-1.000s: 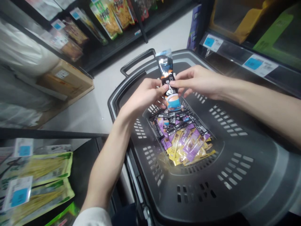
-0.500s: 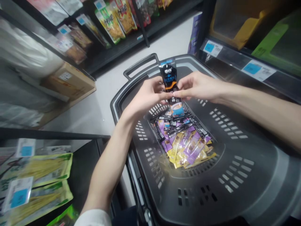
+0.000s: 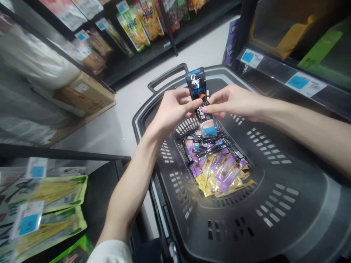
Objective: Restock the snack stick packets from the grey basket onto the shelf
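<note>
Between my two hands a black coffee sachet [image 3: 197, 87] with a blue top edge and a cup picture stands nearly upright. My left hand [image 3: 179, 106] grips it from the left, thumb across its front. From the other side my right hand [image 3: 230, 102] pinches it, thumb pressed on its middle. Both are above a dark grey shopping basket [image 3: 233, 226] with slotted walls. Below the sachet, the basket floor holds a pile of black sachets [image 3: 211, 149], purple sachets [image 3: 226, 173] and yellow sachets [image 3: 207, 180].
A basket handle [image 3: 168, 76] sticks up at the far rim. Snack bags [image 3: 134, 29] fill a shelf at the back. Yellow-green packets [image 3: 65, 193] lie on a shelf at lower left. A cardboard box [image 3: 87, 95] stands on the floor; price tags [image 3: 305, 83] line the right shelf.
My left thumb has slid slightly up the sachet's front. Both hands still hold it in much the same place, and the whole view has shifted a little.
</note>
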{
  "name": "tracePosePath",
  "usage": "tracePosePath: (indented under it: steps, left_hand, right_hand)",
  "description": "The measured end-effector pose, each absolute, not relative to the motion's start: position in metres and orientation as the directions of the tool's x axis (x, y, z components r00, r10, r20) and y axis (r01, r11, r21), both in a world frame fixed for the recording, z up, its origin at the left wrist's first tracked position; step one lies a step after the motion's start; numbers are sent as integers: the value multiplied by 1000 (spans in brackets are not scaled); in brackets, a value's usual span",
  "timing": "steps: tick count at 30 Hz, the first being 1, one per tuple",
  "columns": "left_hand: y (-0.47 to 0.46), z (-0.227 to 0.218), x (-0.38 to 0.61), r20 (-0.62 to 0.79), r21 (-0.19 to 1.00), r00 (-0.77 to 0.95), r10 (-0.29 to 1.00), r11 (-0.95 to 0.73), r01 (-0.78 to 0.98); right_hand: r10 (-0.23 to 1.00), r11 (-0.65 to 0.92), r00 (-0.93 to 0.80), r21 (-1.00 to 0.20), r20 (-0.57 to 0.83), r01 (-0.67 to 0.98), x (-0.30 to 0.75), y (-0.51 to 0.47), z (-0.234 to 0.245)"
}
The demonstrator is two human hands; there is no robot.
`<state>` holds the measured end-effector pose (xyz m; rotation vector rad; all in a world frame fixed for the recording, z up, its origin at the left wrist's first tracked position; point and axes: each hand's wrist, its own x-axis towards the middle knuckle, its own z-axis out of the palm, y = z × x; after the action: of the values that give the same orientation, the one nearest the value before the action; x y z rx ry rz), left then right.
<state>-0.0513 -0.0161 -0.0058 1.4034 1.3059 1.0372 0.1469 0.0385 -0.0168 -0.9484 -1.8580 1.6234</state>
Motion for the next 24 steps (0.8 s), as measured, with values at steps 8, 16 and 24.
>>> tracePosePath:
  steps: [8, 16, 24]
  left_hand:
    - [-15, -4, -52, -27, 992, 0, 1000, 27, 124]
    - [-17, 6, -51, -92, 996, 44, 995, 92, 10]
    - [-18, 5, -50, -134, 991, 74, 988, 134, 0]
  right_hand:
    - [729, -212, -652, -974, -211, 78, 148, 39, -22]
    - [697, -325, -694, -942, -179, -84, 142, 28, -20]
    - [837, -201, -530, -978, -140, -59, 138, 34, -28]
